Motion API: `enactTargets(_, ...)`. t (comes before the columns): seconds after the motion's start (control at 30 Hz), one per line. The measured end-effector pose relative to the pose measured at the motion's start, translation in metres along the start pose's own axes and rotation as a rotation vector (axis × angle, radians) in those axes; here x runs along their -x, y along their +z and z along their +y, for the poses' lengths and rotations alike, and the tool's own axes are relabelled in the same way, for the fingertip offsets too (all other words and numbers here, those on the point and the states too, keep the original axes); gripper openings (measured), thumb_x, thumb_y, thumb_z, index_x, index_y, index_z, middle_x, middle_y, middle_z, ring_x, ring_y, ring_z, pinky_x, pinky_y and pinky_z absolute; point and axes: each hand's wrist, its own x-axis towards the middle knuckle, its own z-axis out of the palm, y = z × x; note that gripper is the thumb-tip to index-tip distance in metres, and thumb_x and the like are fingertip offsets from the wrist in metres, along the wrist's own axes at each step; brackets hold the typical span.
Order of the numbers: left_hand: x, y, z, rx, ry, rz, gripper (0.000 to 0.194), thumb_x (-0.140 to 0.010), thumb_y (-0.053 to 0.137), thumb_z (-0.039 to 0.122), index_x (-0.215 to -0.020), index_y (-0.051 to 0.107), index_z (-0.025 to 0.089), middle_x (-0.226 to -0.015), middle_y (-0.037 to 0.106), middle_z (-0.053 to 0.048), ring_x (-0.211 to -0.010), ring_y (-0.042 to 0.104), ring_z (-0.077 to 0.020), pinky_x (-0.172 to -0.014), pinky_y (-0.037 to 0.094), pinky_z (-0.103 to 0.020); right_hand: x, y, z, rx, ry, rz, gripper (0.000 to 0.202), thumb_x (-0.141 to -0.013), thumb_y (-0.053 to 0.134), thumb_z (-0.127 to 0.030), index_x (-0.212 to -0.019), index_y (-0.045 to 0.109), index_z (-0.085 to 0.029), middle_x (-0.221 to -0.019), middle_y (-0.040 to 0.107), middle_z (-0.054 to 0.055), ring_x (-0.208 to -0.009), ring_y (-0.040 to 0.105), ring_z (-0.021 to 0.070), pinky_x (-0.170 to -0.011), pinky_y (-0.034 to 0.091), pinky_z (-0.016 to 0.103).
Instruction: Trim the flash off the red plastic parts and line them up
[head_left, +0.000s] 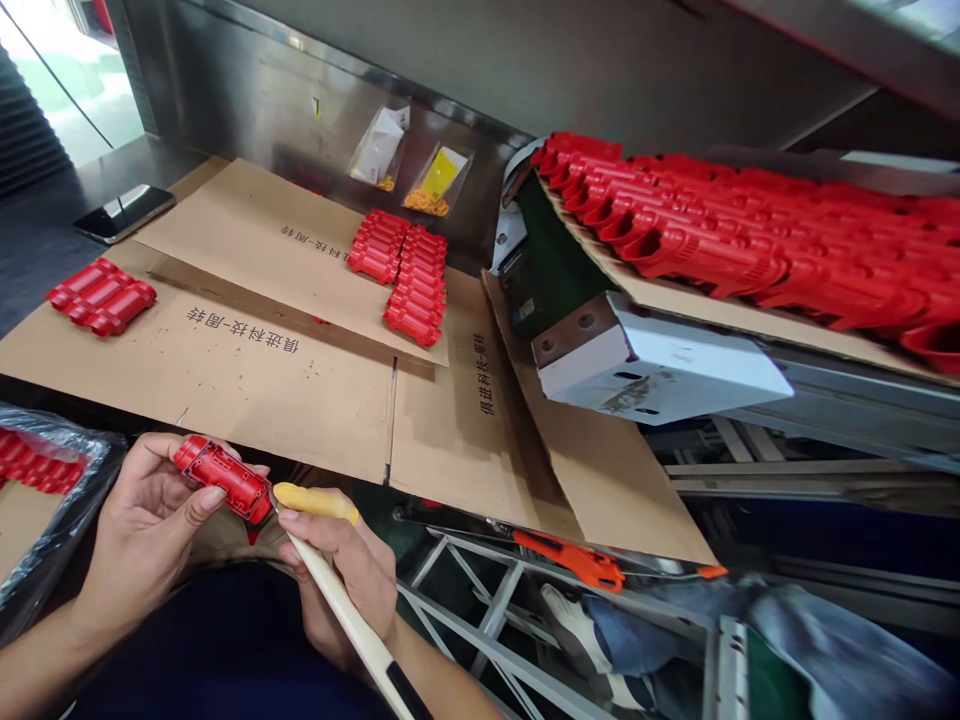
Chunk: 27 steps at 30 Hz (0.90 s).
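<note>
My left hand [154, 515] grips a red plastic housing [227, 478] between thumb and fingers, its ribbed hollow face turned up. A dark line runs along part of its rim. My right hand [341, 570] is closed around a slim cream-handled tool [337, 605] with a black band near its lower end. The thin metal tip meets the near right end of the housing; its exact shape is too small to tell. A yellow finger cot [315, 500] covers the right index finger. Both hands are above my lap, at the near edge of the cardboard [300, 400].
Red housings lie in groups on the cardboard, at left [101, 297] and centre [416, 285]. Many more fill a raised conveyor [712, 230] at right. A phone [125, 213], plastic bags [439, 180], a lined bin [82, 470] and an orange-handled tool [574, 560] are around. A person's shoe [574, 625] shows below.
</note>
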Motion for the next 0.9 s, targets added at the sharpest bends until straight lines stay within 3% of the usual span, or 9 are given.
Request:
enactTargets(0.2, -0.001, 0.003, 0.000, 0.001, 0.011, 0.020, 0.034, -0.086, 0.095, 0.030, -0.103, 0.066, 0.029, -0.113, 0.078, 0.000, -0.098, 0.082, -0.0300, -0.091, 0.070, -0.043, 0.003, -0.002, -0.001, -0.020, 0.052, -0.007, 0.032, -0.102, 0.065, -0.010, -0.131, 0.068, -0.021, -0.124, 0.077, 0.014, -0.113, 0.077, 0.0237, -0.096, 0.068, 0.036)
enactTargets(0.43, 0.004, 0.008, -0.002, -0.056, 0.074, 0.090, 0.035, -0.083, 0.097, 0.032, -0.103, 0.068, 0.030, -0.113, 0.079, 0.001, -0.094, 0.081, -0.0231, -0.090, 0.068, -0.030, 0.000, -0.006, 0.004, -0.103, 0.211, -0.052, 0.017, -0.103, 0.068, -0.019, -0.119, 0.068, -0.022, -0.120, 0.079, 0.010, -0.109, 0.078, 0.0206, -0.095, 0.066, 0.032)
enactTargets(0.5, 0.003, 0.006, -0.003, -0.071, 0.087, 0.092, 0.035, -0.083, 0.097, 0.031, -0.103, 0.068, 0.029, -0.111, 0.079, 0.001, -0.090, 0.080, -0.0204, -0.088, 0.067, -0.027, -0.004, -0.008, 0.007, -0.091, 0.132, -0.078, 0.019, -0.102, 0.067, -0.014, -0.119, 0.068, -0.020, -0.115, 0.078, 0.010, -0.105, 0.078, 0.0215, -0.092, 0.067, 0.033)
enactTargets(0.57, 0.000, 0.005, -0.003, -0.097, 0.076, 0.093, 0.035, -0.084, 0.097, 0.030, -0.103, 0.068, 0.028, -0.103, 0.078, 0.001, -0.086, 0.077, -0.0170, -0.084, 0.065, -0.023, -0.008, -0.012, 0.009, 0.008, -0.042, -0.117, 0.024, -0.100, 0.064, -0.007, -0.122, 0.067, -0.016, -0.108, 0.077, 0.013, -0.101, 0.075, 0.0241, -0.086, 0.067, 0.036)
enactTargets(0.63, -0.005, 0.004, -0.002, -0.079, 0.022, 0.086, 0.036, -0.084, 0.097, 0.031, -0.103, 0.067, 0.026, -0.097, 0.076, 0.001, -0.083, 0.074, -0.0146, -0.080, 0.064, -0.020, -0.012, -0.018, 0.010, 0.145, -0.187, -0.198, 0.026, -0.101, 0.062, -0.005, -0.126, 0.067, -0.012, -0.105, 0.076, 0.016, -0.098, 0.072, 0.0256, -0.080, 0.067, 0.037)
enactTargets(0.7, -0.010, 0.006, -0.001, -0.004, -0.065, 0.073, 0.039, -0.082, 0.098, 0.033, -0.101, 0.066, 0.024, -0.095, 0.074, 0.000, -0.081, 0.072, -0.0143, -0.075, 0.064, -0.019, -0.014, -0.022, 0.012, 0.221, -0.230, -0.298, 0.027, -0.105, 0.061, -0.008, -0.130, 0.068, -0.012, -0.106, 0.076, 0.016, -0.096, 0.071, 0.0249, -0.076, 0.067, 0.036)
enactTargets(0.8, -0.014, 0.009, 0.001, 0.096, -0.200, 0.046, 0.046, -0.078, 0.102, 0.034, -0.101, 0.065, 0.021, -0.092, 0.074, -0.002, -0.076, 0.072, -0.0144, -0.067, 0.064, -0.020, -0.016, -0.023, 0.020, 0.144, -0.167, -0.271, 0.020, -0.107, 0.061, -0.013, -0.125, 0.071, -0.017, -0.112, 0.079, 0.014, -0.102, 0.075, 0.0229, -0.083, 0.069, 0.036)
enactTargets(0.9, -0.012, 0.007, -0.001, 0.112, -0.218, -0.002, 0.046, -0.081, 0.099, 0.036, -0.106, 0.064, 0.021, -0.092, 0.075, -0.003, -0.076, 0.074, -0.0162, -0.070, 0.065, -0.023, -0.017, -0.019, 0.031, -0.132, 0.140, -0.034, 0.011, -0.109, 0.065, -0.021, -0.116, 0.072, -0.018, -0.106, 0.082, 0.011, -0.097, 0.082, 0.0205, -0.085, 0.071, 0.034)
